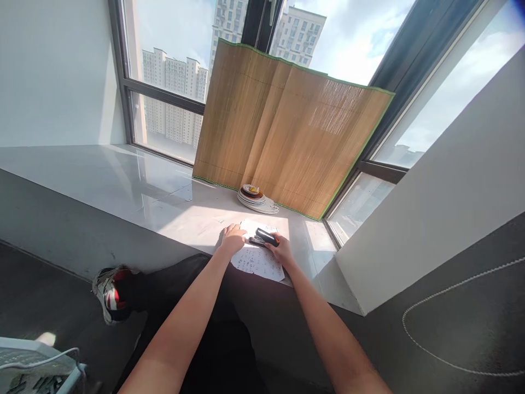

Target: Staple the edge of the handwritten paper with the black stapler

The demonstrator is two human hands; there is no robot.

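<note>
A black stapler [267, 237] with an orange mark lies over written paper [257, 263] on the window sill. My right hand [281, 249] is closed around the stapler's near right end. Its upper arm stands raised from its dark base. At the paper's left edge rests my left hand [233, 239], palm down, with its fingers reaching onto the sheet and apart from the stapler. Part of the paper's upper half is hidden under the stapler.
Behind the paper sits a stack of plates [253, 200]. A bamboo mat [287, 126] with green edging leans against the window. The pale sill [197, 216] ends in a front edge near my legs. A basket [69, 377] is on the floor at lower left.
</note>
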